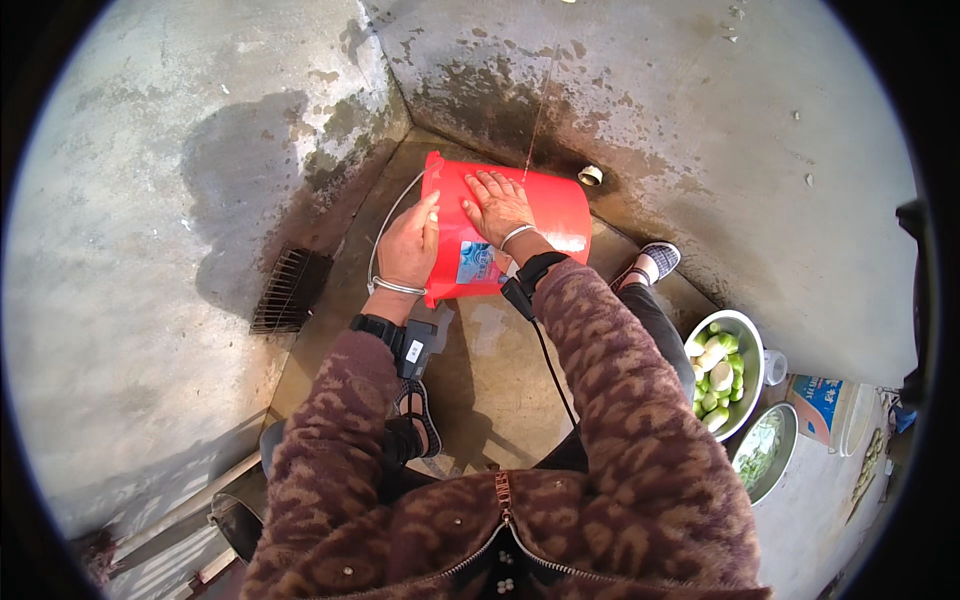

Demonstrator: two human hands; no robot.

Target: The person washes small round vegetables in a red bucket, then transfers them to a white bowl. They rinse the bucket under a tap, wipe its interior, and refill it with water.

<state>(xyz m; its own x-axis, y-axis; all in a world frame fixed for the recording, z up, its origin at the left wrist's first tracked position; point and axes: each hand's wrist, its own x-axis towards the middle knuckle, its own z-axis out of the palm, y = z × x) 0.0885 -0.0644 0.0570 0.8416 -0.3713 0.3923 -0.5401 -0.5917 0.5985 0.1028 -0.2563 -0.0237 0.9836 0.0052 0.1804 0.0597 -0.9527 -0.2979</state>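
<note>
A red plastic bucket point(560, 208) lies tipped on its side in front of me, its mouth toward the left. My left hand point(408, 243) is closed round the bucket's rim, close to where the thin wire handle point(376, 240) hangs. Flat on the upper side of the bucket rests my right hand point(497, 207), fingers outstretched and slightly apart, just above a blue label. A thin stream of water point(540, 110) comes down from above and meets the bucket beside my right fingertips. The bucket's inside is hidden.
A metal basin point(752, 350) of green-and-white vegetable pieces stands at right, beside another basin point(795, 445) with green shreds. Behind them is a printed tub point(825, 410). A dark grate point(290, 290) sits at the left wall; a white pipe end point(590, 176) pokes from the far wall.
</note>
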